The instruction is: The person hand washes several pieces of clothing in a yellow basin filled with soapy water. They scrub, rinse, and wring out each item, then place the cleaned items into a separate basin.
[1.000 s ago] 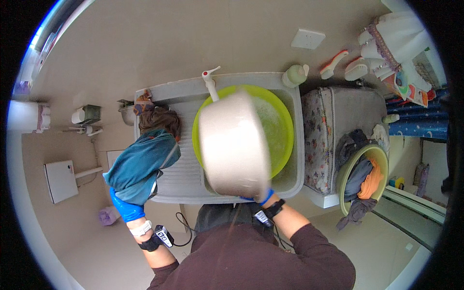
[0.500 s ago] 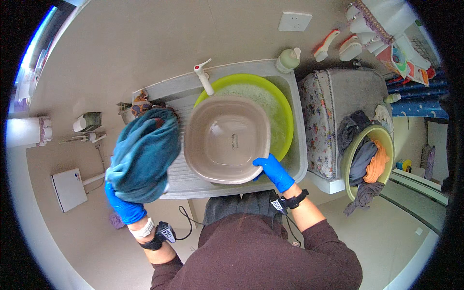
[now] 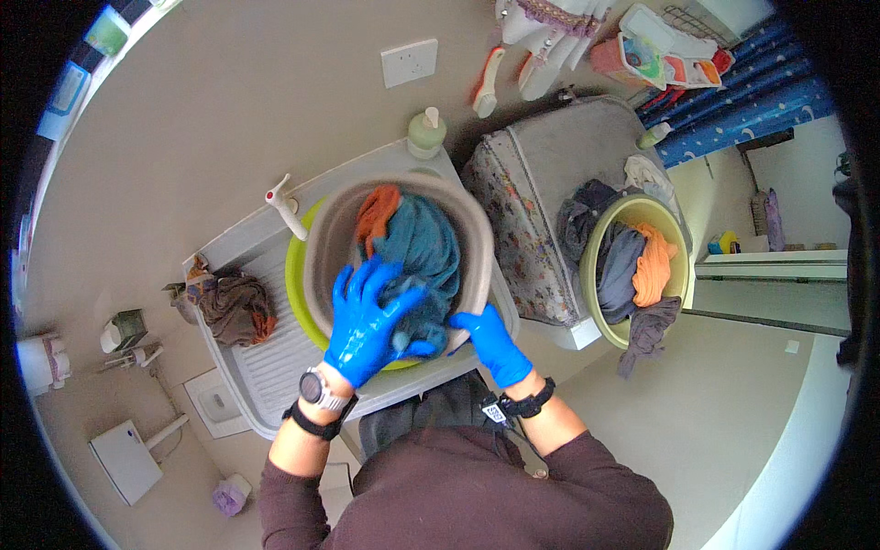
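A beige-grey plastic basin (image 3: 475,220) sits over a lime-green tub (image 3: 296,284), most of which it hides. Inside the basin lies a bunched teal cloth (image 3: 426,243) with an orange-brown cloth or part (image 3: 376,218) showing at its far left. My left hand (image 3: 360,323), in a wet blue rubber glove, is open over the near side of the teal cloth, fingers spread. My right hand (image 3: 495,348), gloved in blue too, grips the basin's near right rim, with the thumb on top.
Dark brown laundry (image 3: 236,307) lies on the ribbed washboard sink (image 3: 275,376). Behind are a white tap (image 3: 288,209) and a green pump bottle (image 3: 426,135). At right, a yellow-green bucket (image 3: 588,275) of clothes stands beside a fabric-covered box-shaped thing (image 3: 559,137).
The teal cloth went from my left hand at the left of the sink into the basin. My left hand has opened over it. The whole view has turned and shifted.
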A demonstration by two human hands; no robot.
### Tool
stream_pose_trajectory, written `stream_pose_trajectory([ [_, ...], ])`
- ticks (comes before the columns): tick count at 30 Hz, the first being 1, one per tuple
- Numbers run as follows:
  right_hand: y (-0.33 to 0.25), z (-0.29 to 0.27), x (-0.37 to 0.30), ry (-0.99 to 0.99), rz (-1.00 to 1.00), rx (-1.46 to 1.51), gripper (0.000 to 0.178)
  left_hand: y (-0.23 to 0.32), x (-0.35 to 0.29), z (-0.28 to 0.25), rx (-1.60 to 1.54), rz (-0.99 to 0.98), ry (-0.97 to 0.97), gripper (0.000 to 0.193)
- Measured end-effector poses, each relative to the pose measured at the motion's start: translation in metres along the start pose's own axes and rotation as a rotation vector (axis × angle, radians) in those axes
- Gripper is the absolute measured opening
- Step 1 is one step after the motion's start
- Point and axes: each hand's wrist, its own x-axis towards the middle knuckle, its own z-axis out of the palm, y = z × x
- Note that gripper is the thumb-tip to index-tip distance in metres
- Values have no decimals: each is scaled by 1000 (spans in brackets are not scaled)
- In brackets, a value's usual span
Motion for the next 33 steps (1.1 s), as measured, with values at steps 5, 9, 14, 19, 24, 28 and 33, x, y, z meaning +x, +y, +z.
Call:
stream_pose_trajectory([
  [5, -19, -56, 21, 3, -176, 472, 34, 7, 21, -26, -172, 27, 150, 90],
  [9, -36, -121, 64, 54, -435, 39, 35, -53, -47, -23, -123, -297, 197, 67],
  [14, -55, -180, 147, -37, -474, 643, 38, -176, -202, 27, -198, -1078, 561, 40],
  [19, -31, -227, 195, 64, -447, 584, 37, -272, -296, 59, -132, -1308, 743, 84],
  [24, -18, -258, 213, 74, -404, 353, 37, -329, -277, 69, -282, -1297, 821, 106],
  [28, -11, -215, 162, 198, -194, 871, 38, -340, -271, 85, -103, -1431, 695, 94],
  [33, 25, -64, 82, -73, 65, 131, 37, -309, -297, 99, -537, -1344, 1020, 71],
])
